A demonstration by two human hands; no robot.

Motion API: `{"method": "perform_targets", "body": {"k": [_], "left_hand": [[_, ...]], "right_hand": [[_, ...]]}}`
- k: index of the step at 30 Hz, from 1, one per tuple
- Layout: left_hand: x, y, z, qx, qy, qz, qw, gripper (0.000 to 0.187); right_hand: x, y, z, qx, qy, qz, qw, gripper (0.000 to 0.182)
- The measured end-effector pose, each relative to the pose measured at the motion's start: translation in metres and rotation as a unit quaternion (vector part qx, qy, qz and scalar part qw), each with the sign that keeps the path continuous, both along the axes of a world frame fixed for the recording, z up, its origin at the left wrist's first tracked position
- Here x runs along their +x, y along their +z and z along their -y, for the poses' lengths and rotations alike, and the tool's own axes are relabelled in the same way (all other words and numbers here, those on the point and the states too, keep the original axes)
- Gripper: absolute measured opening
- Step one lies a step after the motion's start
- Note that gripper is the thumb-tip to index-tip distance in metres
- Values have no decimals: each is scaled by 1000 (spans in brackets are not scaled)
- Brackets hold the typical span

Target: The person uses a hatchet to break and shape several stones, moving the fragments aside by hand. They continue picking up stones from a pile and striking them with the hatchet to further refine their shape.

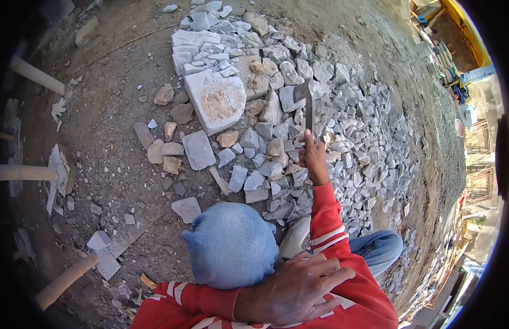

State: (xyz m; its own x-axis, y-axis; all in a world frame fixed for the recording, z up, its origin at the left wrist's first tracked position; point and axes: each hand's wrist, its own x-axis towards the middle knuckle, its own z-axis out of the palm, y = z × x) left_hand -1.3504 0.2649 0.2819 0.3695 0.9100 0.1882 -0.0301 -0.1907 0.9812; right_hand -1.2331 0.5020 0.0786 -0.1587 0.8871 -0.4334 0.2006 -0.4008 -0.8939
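1. One hammer (309, 107), clenched in right grip (315, 158); left grip (298, 288) released, fingers loose, nothing visible in it.
2. Hammer's over rubble (369, 131), toward its far edge, right of block (224, 104).
3. Likely step: breaking rubble. Next move calls for steady aim, left grip clear.

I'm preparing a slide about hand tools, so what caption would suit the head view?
Right hand holding a metal tool above broken grey stones, left hand in the foreground.

One tool (309, 107), two red sleeves (325, 211)
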Motion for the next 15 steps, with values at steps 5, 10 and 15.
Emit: {"method": "perform_targets", "body": {"k": [5, 10, 15], "left_hand": [[-10, 5, -13, 5, 18, 24, 1000, 40], [1, -9, -15, -24, 10, 7, 1000, 46], [9, -13, -19, 5, 50, -25, 998, 48]], "right_hand": [[-13, 134, -18, 330, -111, -154, 925, 48], [-21, 137, -39, 569, -167, -270, 759, 43], [-19, -122, 47, -208, -68, -63, 974, 40]]}}
